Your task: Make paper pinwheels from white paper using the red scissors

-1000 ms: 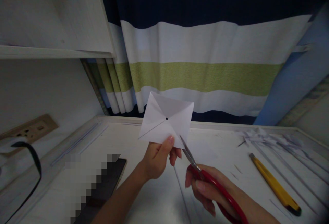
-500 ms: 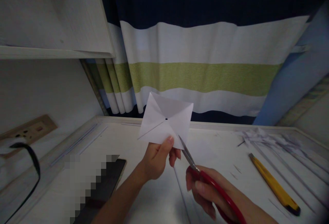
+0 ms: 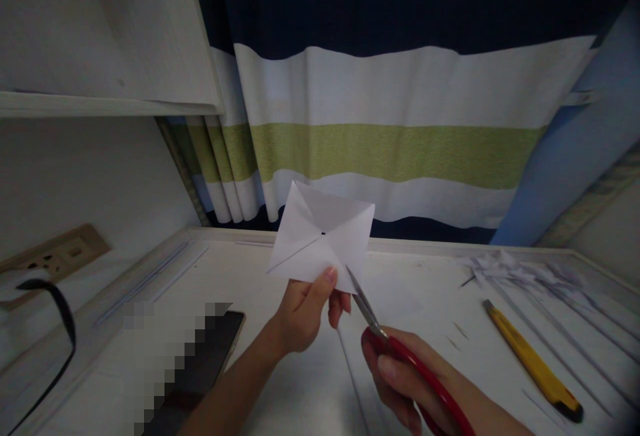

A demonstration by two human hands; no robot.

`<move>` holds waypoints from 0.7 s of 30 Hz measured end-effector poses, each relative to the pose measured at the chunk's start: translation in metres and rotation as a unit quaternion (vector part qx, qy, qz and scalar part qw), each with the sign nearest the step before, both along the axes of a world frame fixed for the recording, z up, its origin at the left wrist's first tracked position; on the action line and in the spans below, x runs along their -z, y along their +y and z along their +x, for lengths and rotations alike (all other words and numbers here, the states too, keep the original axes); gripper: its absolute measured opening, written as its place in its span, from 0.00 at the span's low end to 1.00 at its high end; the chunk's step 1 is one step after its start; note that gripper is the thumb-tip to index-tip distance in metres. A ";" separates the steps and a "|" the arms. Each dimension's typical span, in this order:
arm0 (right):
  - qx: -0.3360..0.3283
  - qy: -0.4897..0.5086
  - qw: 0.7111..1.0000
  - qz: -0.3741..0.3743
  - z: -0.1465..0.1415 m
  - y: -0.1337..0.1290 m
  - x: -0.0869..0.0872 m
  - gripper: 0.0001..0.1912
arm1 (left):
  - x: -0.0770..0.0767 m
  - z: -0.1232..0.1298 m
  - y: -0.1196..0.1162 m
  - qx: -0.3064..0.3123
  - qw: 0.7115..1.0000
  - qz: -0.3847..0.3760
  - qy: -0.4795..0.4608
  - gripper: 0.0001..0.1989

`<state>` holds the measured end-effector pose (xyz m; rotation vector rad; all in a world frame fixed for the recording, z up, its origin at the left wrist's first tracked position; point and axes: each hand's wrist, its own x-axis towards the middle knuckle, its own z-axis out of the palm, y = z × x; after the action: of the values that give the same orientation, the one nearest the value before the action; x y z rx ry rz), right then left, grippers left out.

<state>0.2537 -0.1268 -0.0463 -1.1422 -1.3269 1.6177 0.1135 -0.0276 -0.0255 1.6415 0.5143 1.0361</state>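
The left hand (image 3: 305, 313) pinches the lower edge of a creased white paper square (image 3: 323, 239) between thumb and fingers. The right hand (image 3: 407, 373) grips red-handled metal scissors (image 3: 367, 309), blades at the square's lower right. Right of the square lie a yellow plastic cutter (image 3: 533, 359) and crumpled white paper strips (image 3: 510, 269).

Bare-handed, we show slim fingers on our left hand (image 3: 301, 316) and right hand (image 3: 407, 373), with our left forearm (image 3: 237, 379) and right forearm (image 3: 483, 403) uncovered as far as seen.
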 end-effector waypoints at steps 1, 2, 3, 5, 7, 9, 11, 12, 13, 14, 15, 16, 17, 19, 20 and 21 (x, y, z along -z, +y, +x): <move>0.003 -0.007 1.000 -0.001 0.000 0.000 0.001 0.17 | 0.000 0.000 0.000 0.000 1.000 -0.001 -0.001 0.23; 0.006 -0.014 1.000 -0.001 0.000 -0.001 0.001 0.18 | -0.001 0.000 0.000 0.001 1.000 -0.001 -0.002 0.23; 0.007 -0.021 1.000 0.000 0.001 -0.001 0.001 0.18 | -0.001 0.000 0.000 0.002 1.000 -0.001 -0.003 0.23; -0.002 -0.034 0.999 0.003 0.001 -0.001 0.000 0.19 | -0.001 0.000 0.000 0.005 1.000 -0.001 -0.007 0.23; -0.003 -0.042 0.999 0.005 0.001 -0.001 -0.003 0.20 | -0.001 0.000 -0.001 0.006 1.000 -0.004 -0.010 0.23; 0.001 -0.044 0.999 0.004 0.000 -0.002 -0.007 0.19 | -0.001 0.000 -0.001 0.010 1.000 -0.010 -0.015 0.23; 0.011 -0.039 0.999 0.002 -0.002 -0.003 -0.009 0.19 | -0.001 0.001 -0.001 0.012 1.000 -0.017 -0.017 0.23; 0.017 -0.034 0.999 0.000 -0.003 -0.004 -0.009 0.18 | -0.001 0.001 -0.001 0.012 1.000 -0.020 -0.017 0.23; 0.022 -0.031 0.999 -0.003 -0.003 -0.005 -0.009 0.18 | -0.001 0.001 -0.001 0.012 1.000 -0.022 -0.016 0.24; 0.027 -0.030 0.999 -0.006 -0.003 -0.006 -0.009 0.18 | -0.001 0.002 -0.001 0.009 1.000 -0.024 -0.014 0.24; 0.034 -0.033 0.999 -0.008 -0.003 -0.006 -0.007 0.17 | -0.001 0.002 -0.001 0.006 1.000 -0.025 -0.013 0.24; 0.036 -0.041 0.998 -0.011 -0.002 -0.007 -0.006 0.18 | -0.001 0.002 -0.001 0.004 1.000 -0.023 -0.011 0.24; 0.035 -0.052 0.998 -0.012 -0.001 -0.007 -0.004 0.18 | -0.001 0.002 -0.001 0.003 1.000 -0.020 -0.010 0.24; 0.025 -0.071 0.997 -0.014 0.001 -0.006 -0.001 0.19 | -0.001 0.001 -0.001 0.005 1.000 -0.013 -0.007 0.24; 0.020 -0.075 0.997 -0.015 0.002 -0.005 0.001 0.19 | -0.001 0.001 0.000 0.009 1.000 -0.010 -0.005 0.24; 0.016 -0.076 0.997 -0.015 0.002 -0.005 0.001 0.19 | -0.001 0.001 0.000 0.014 1.000 -0.009 -0.003 0.25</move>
<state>0.2561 -0.1319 -0.0478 -1.3193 -1.3768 1.5577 0.1142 -0.0276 -0.0249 1.6255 0.4927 1.0131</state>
